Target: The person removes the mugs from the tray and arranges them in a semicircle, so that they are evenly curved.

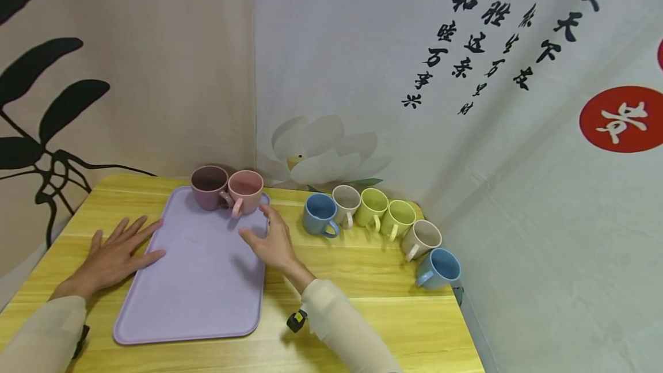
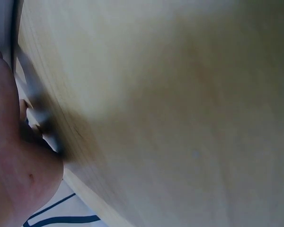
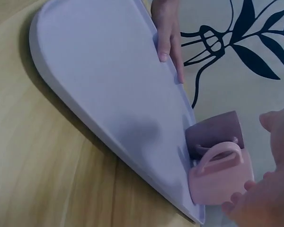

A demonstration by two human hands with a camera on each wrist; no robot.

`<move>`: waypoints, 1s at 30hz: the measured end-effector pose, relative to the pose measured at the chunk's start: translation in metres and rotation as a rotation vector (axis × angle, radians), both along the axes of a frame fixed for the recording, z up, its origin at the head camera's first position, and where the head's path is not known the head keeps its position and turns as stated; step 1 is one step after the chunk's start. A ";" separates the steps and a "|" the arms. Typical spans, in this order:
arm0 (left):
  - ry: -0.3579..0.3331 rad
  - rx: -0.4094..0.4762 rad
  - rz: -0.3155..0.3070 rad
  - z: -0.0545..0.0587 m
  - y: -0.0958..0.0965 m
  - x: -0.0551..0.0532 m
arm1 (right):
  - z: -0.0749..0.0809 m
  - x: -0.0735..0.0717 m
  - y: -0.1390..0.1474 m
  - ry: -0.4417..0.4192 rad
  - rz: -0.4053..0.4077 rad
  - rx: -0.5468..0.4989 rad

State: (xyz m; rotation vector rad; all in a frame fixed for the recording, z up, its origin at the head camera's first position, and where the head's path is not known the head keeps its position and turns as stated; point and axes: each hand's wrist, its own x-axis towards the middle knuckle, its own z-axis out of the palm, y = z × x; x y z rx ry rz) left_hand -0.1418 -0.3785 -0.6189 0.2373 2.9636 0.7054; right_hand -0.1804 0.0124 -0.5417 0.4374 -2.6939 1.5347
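A lilac tray [image 1: 197, 281] lies on the wooden table, with a mauve mug [image 1: 209, 189] and a pink mug [image 1: 246, 189] side by side at its far end. My left hand [image 1: 116, 255] is spread at the tray's left edge, fingers straight, thumb and fingertips touching the rim. Over the tray's right edge, my right hand [image 1: 274, 242] hovers just in front of the pink mug, thumb and fingers apart, holding nothing. In the right wrist view the pink mug [image 3: 222, 177] stands close beside the fingers, its handle turned toward the tray's middle.
Right of the tray, a curved row of mugs runs along the table's back and right edge: a blue mug [image 1: 319, 214], a beige mug [image 1: 346, 203], two yellow-green mugs [image 1: 371, 207], another beige mug [image 1: 422, 239] and a lighter blue mug [image 1: 440, 268]. A printed curtain [image 1: 331, 73] hangs behind.
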 end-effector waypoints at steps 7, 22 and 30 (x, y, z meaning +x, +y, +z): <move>-0.001 -0.002 0.001 -0.002 -0.001 0.000 | -0.007 -0.007 -0.015 0.010 0.052 -0.053; -0.005 0.001 0.007 -0.001 0.000 -0.001 | -0.013 -0.019 -0.042 -0.058 0.036 -0.257; -0.001 0.011 -0.001 -0.001 0.000 -0.001 | -0.018 -0.020 -0.052 -0.098 0.007 -0.304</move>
